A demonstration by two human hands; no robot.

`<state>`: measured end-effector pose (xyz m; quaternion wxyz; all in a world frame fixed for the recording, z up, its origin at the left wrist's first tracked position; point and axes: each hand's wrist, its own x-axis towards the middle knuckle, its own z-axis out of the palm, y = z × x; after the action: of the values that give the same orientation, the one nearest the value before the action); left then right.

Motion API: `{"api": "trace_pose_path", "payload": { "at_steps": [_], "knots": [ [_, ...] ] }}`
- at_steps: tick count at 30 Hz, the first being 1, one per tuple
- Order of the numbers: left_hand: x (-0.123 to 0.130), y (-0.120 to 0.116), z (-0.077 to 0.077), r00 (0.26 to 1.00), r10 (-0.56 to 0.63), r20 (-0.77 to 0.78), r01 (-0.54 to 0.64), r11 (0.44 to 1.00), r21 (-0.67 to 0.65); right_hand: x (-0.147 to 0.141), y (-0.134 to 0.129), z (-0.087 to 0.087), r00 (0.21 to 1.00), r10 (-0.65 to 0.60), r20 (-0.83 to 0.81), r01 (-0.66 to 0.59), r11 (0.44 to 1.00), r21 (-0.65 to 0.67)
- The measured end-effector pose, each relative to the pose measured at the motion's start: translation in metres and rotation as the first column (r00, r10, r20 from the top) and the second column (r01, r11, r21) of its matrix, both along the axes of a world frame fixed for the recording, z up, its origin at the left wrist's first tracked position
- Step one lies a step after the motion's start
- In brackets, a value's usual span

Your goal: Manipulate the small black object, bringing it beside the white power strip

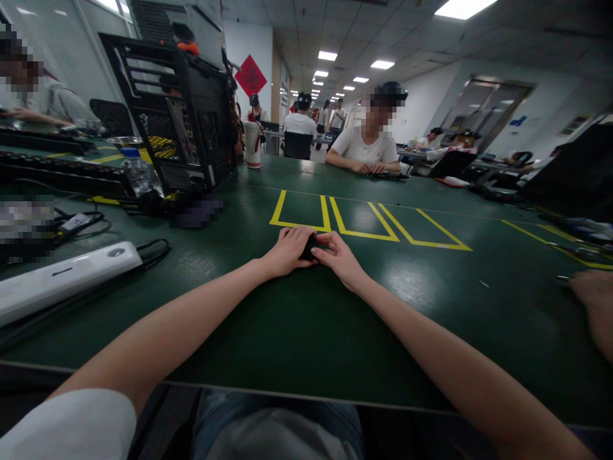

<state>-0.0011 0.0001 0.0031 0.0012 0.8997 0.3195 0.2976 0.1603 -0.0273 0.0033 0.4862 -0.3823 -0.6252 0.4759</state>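
Observation:
In the middle of the head view, a small black object (309,248) sits between my two hands, just above or on the green tabletop (306,319). Its kind cannot be made out, since fingers cover much of it. My left hand (288,250) wraps its fingers over the left side of it. From the right, my right hand (338,255) grips its edge between thumb and fingers. Just beyond both hands lie rectangles of yellow tape (306,228) on the table.
An open black computer case (205,121) stands at the back left, near a paper cup (252,145) and a plastic bottle (141,172). A white power strip (67,281) with cables lies at left. Another person's hand (596,300) rests at the right edge. Someone sits across the table (366,150).

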Motion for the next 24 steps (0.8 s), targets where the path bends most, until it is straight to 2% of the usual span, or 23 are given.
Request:
{"api": "trace_pose_path", "payload": {
  "at_steps": [5,9,17,24],
  "knots": [
    [-0.0003,-0.0007,0.0016,1.0,-0.001,0.002,0.001,1.0,-0.014,0.0025,0.0013,0.0009,0.999,0.047,0.02,-0.045,0.997,-0.06],
    [-0.001,-0.0008,0.0023,1.0,-0.008,-0.007,0.008,1.0,-0.03,0.0043,0.0003,0.002,0.996,0.095,0.007,-0.095,0.995,0.01],
    [0.0004,0.0001,0.0004,1.0,0.006,-0.002,-0.006,1.0,-0.017,0.0014,0.0025,-0.0008,1.0,0.026,-0.009,-0.026,1.0,0.004],
    [0.0,-0.0006,0.0017,1.0,0.008,-0.004,-0.008,1.0,-0.016,0.002,0.0025,-0.0004,1.0,0.026,0.006,-0.026,0.999,-0.031]
  ]
}}
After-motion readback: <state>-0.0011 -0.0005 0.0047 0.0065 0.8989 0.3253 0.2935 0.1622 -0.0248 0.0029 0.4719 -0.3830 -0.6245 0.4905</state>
